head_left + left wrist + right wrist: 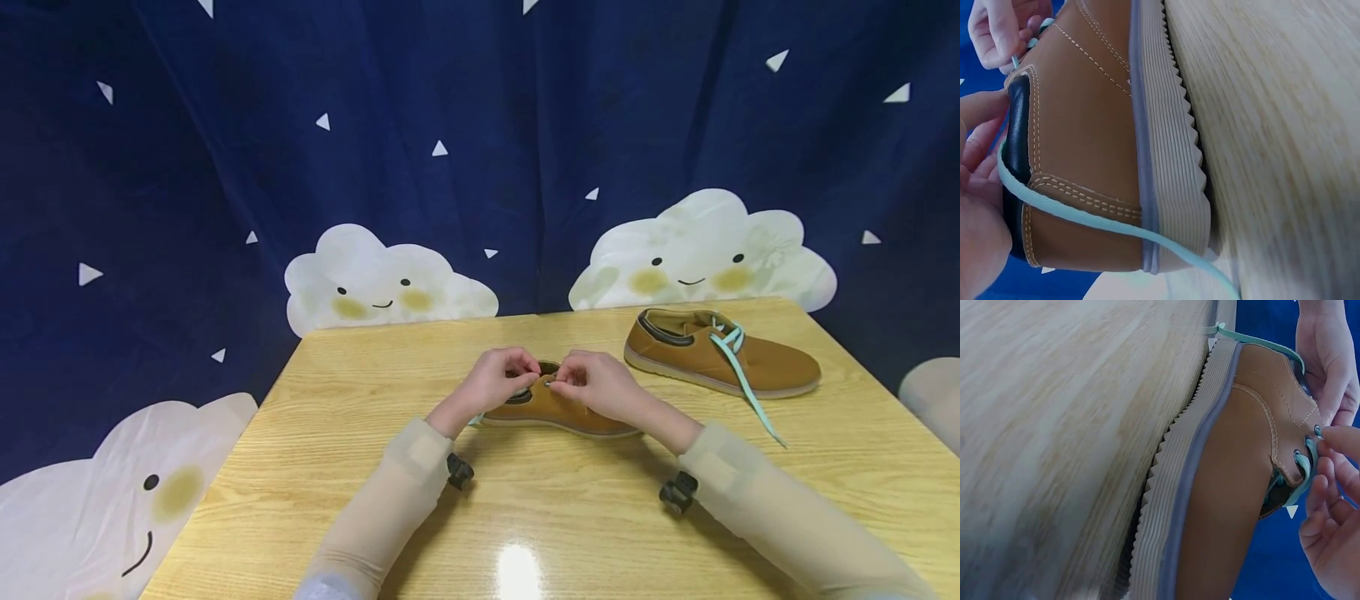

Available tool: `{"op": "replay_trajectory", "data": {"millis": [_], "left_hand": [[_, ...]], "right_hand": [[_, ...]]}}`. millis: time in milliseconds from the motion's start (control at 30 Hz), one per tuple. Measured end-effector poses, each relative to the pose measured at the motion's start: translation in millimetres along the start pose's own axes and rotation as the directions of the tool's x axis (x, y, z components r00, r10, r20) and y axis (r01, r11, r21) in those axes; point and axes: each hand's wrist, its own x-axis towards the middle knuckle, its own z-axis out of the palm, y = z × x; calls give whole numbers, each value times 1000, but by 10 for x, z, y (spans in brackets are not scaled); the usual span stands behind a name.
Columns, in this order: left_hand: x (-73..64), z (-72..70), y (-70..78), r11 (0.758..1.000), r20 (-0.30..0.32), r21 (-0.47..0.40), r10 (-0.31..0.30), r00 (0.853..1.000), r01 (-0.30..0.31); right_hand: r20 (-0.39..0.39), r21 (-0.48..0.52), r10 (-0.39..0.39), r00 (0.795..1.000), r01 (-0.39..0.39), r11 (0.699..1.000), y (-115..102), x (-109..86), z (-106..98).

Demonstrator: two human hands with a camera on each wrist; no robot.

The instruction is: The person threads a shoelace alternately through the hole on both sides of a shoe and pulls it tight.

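A brown shoe point(558, 414) with a dark padded collar point(1019, 125) lies on the table, toe to the right in the head view. My left hand point(501, 382) is at its opening, fingers curled inside the collar near the top eyelet, pinching the mint shoelace; the pinched part is mostly hidden. From there the shoelace point(1085, 215) runs over the heel to the table. My right hand point(596, 385) pinches the shoelace at the top eyelet point(1317, 430), thumb and forefinger right against it. Lower eyelets point(1297, 454) have lace through them.
A second brown shoe point(757, 363) stands at the back right of the wooden table point(570, 525), its mint lace point(746, 387) hanging over the side onto the tabletop. A dark blue curtain point(465, 100) with clouds and triangles hangs behind the table.
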Motion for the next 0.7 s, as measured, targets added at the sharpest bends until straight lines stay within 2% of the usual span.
{"op": "replay_trajectory", "data": {"millis": [133, 367, 533, 700], "left_hand": [[-14, -6, 0, 1000, -5, -4, 9, 1000, -9], [-20, -4, -16, 999, 33, 41, 32, 999, -33], [-25, -6, -13, 998, 43, 64, 24, 999, -27], [-26, -8, -7, 998, 47, 66, 20, 999, -24]], "right_hand": [[-22, 41, -10, 1000, 11, 999, 29, -50, -20], [-16, 109, 18, 1000, -16, 994, 85, -218, -93], [63, 106, 48, 997, -54, 993, 142, -398, -180], [164, 71, 16, 986, -28, 997, 172, -577, -291]]}}
